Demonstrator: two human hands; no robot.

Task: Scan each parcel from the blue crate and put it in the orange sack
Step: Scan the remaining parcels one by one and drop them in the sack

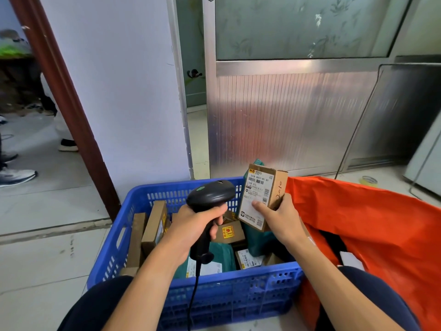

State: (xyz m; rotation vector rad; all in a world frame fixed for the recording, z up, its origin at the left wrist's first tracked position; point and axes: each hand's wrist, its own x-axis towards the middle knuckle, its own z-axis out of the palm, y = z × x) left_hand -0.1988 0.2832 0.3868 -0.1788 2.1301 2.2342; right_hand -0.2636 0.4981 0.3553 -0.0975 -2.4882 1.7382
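My left hand (191, 229) grips the handle of a black barcode scanner (210, 194), its head pointing right toward a small cardboard parcel (261, 194). My right hand (278, 217) holds that parcel upright above the blue crate (229, 290), with the white shipping label facing me and my thumb on the label. Inside the crate lie several cardboard boxes (155, 225) and green mailer bags (224, 258). The orange sack (372, 225) stands open right beside the crate, with a white parcel (350, 260) showing inside it.
A metal sliding door (286, 115) and a white wall stand just behind the crate. A roll of tape (369, 180) lies on the floor behind the sack. Shoes and legs of other people are at the far left, beyond a brown door frame (71, 111).
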